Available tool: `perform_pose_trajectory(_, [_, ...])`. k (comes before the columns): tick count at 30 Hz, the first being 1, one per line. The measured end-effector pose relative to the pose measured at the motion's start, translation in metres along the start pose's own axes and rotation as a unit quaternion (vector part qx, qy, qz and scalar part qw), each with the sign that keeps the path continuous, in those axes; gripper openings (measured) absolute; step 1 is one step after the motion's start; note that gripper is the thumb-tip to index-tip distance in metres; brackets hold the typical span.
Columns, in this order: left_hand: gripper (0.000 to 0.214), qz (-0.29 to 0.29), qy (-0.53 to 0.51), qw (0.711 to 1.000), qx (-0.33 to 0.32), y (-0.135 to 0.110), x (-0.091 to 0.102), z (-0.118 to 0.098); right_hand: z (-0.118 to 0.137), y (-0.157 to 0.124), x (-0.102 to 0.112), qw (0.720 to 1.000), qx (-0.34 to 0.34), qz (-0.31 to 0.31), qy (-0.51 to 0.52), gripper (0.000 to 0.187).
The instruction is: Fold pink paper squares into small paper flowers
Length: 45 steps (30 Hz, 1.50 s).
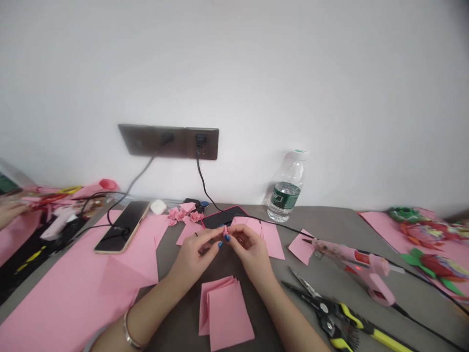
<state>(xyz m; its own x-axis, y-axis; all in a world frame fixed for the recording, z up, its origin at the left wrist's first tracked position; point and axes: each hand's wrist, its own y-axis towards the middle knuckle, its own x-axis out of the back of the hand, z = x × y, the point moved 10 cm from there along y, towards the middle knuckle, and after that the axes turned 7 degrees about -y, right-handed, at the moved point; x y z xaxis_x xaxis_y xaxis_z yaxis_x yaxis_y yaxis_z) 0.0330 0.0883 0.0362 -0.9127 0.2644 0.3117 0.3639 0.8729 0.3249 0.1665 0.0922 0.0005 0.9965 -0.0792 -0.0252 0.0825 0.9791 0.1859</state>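
Note:
Between my fingertips is a small rolled piece of pink paper [225, 231]. My left hand [203, 247] pinches it from the left with thumb and forefinger. From the other side, my right hand [246, 240] grips the same piece, and the fingers hide part of it. Below my hands lies a stack of pink paper squares [229, 313]. Several small pink paper flowers [179, 215] sit just beyond my left hand. A black pad with a red edge [223, 216] lies behind the hands, with pink paper pieces [271, 239] beside it.
A pink glue gun [361, 261] and yellow-black scissors [322, 308] lie at right. A water bottle [287, 188] stands by the wall. Left are a phone [124, 227] and large pink sheets [84, 288]. Another person's hand [12, 212] shows far left. Cables run from the wall socket [201, 143].

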Motion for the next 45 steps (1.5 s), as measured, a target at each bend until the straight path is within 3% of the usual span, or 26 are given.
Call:
perform_pose_trajectory(10, [0.034,-0.012,0.039,0.999,-0.028,0.0,0.0,-0.006,0.008,-0.001,0.003,0.998,0.049,-0.02,-0.028,0.008])
perform_pose_trajectory(19, [0.031,-0.034,0.035,0.999,-0.006,-0.001,0.002,0.006,-0.005,0.0,-0.003,1.0,-0.009,0.002,-0.003,0.017])
perform_pose_trajectory(39, [0.033,-0.042,0.029,0.998,-0.033,0.0,0.001,0.001,0.001,0.001,0.001,1.0,0.001,-0.01,-0.011,0.015])
perform_pose_trajectory(45, [0.03,-0.039,0.047,0.997,-0.048,0.002,-0.003,0.001,-0.009,0.002,-0.001,0.999,-0.039,-0.011,0.028,0.019])
